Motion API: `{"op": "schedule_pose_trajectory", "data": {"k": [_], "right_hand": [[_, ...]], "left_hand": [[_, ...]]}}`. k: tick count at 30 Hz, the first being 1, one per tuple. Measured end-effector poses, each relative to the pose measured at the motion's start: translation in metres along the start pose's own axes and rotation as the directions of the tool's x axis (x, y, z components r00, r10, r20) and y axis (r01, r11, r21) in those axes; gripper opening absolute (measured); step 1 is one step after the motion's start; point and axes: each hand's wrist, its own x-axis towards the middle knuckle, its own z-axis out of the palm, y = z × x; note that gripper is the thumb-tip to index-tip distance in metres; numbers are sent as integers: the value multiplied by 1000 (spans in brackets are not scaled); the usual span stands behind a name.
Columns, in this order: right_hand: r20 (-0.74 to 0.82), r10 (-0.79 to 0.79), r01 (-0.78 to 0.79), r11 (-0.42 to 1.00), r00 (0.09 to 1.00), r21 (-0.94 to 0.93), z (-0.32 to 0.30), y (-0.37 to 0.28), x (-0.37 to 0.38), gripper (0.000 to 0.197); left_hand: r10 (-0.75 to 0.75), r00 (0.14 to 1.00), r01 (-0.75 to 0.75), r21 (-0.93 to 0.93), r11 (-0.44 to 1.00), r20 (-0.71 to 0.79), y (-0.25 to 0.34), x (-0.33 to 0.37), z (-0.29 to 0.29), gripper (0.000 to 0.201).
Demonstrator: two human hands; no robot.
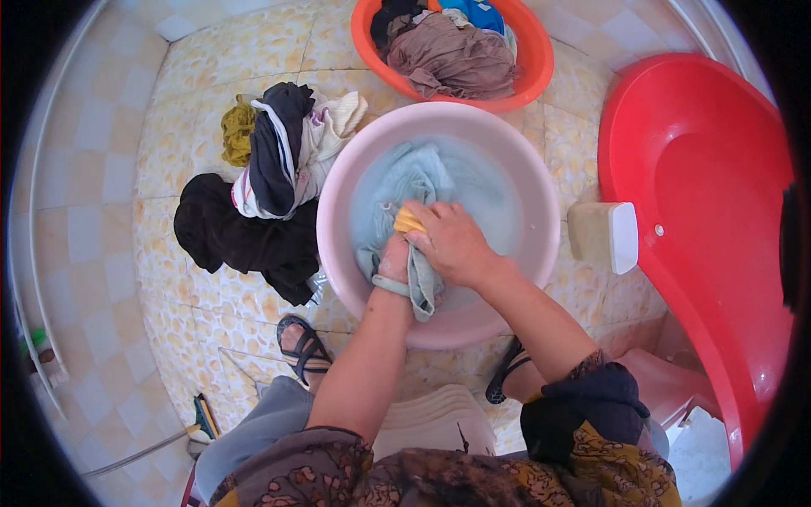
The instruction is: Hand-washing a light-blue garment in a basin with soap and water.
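A pale blue-green garment (422,283) lies partly in cloudy water inside the pink basin (336,211). My left hand (394,256) is in among its folds, and part of the cloth loops round my wrist. The fingers of that hand are mostly covered by the cloth and my other hand. My right hand (456,243) is closed on a yellow bar of soap (408,220), which touches the garment just above my left hand. More of the same cloth spreads under the water toward the far side.
Piled clothes lie left of the basin: a black garment (224,228), a dark grey one (283,152) and a mustard cloth (239,131). Behind stands an orange tub (541,63) of laundry. A pale container (604,237) and a red baby bath (701,186) are at right.
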Motion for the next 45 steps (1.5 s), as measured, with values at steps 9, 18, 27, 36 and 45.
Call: {"op": "schedule_pose_trajectory", "data": {"k": [9, 18, 27, 36, 45], "right_hand": [[-71, -192, 188, 980, 979, -67, -1, 10, -11, 42], [-34, -189, 187, 981, 981, -56, -6, 5, -18, 41], [-25, -12, 14, 998, 1000, 61, -19, 1, -6, 40], [26, 159, -159, 987, 987, -10, -23, 6, -4, 46], [368, 233, -435, 507, 900, 744, -28, 47, -9, 50]], "left_hand": [[-270, 951, 271, -13, 962, -151, 25, -17, 35, 34], [-325, 933, 324, -33, 946, -155, 28, -11, 39, 40], [-232, 972, 232, -306, 923, 37, 37, -18, 47, 36], [-220, 967, 253, -362, 897, 132, 37, -16, 54, 38], [-240, 929, 311, -243, 919, 283, 30, -18, 55, 39]]}}
